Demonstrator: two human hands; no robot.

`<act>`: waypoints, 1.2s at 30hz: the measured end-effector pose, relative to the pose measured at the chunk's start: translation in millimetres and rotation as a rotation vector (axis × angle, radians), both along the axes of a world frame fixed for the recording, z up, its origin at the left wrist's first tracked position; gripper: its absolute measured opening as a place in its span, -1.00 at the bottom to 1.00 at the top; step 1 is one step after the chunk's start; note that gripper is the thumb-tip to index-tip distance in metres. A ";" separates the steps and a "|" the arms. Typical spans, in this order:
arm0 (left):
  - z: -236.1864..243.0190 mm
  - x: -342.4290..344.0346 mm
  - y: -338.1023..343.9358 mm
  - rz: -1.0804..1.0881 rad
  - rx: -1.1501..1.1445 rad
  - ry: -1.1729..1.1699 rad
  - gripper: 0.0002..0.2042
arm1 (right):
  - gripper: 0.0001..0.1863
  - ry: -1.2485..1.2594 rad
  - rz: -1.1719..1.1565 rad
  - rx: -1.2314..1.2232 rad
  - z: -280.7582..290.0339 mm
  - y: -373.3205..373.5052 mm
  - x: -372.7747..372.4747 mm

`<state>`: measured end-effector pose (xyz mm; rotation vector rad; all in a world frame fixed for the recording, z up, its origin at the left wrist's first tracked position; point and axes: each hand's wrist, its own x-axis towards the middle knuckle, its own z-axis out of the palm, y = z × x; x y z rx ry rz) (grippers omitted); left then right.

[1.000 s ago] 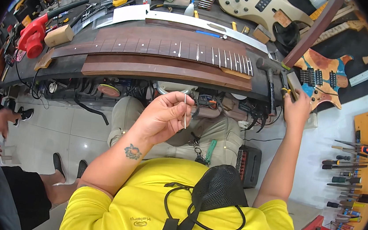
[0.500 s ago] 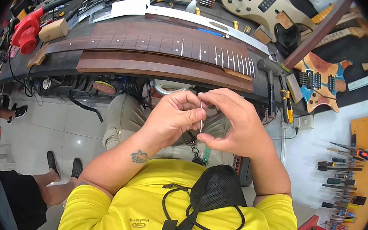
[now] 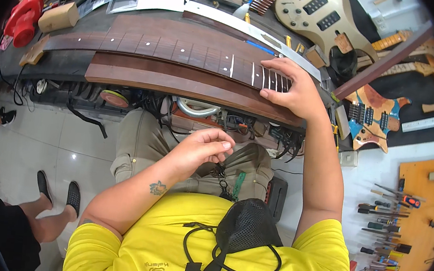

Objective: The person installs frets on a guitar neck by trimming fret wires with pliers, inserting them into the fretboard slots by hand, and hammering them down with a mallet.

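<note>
My right hand (image 3: 293,88) reaches over the guitar neck (image 3: 167,50) on the bench. Its thumb lies at the near edge and its fingertips at the far edge. Between them, across the fretboard, lies a thin silvery fret wire (image 3: 263,78). More frets run on under the hand and are partly hidden. My left hand (image 3: 202,152) hovers over my lap, thumb pressed to the curled fingers, with nothing visible in it. Dark wooden boards (image 3: 180,83) lie under and beside the neck.
A red blower (image 3: 25,18) and a wooden block (image 3: 59,17) stand at the left. Behind the neck lies a long white straightedge (image 3: 238,25). A cream guitar body (image 3: 312,14) and a multicoloured guitar (image 3: 371,116) are at the right. A person's legs (image 3: 58,214) show at lower left.
Both hands were together over my lap with a fret wire. My right hand has moved forward to the neck with it; the left has let go and stays over the lap.
</note>
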<state>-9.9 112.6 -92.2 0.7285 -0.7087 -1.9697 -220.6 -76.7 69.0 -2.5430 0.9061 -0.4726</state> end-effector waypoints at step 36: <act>103.4 59.1 -95.3 0.584 -1.474 -1.634 -0.60 | -0.35 0.309 -0.120 -0.046 33.7 21.6 46.1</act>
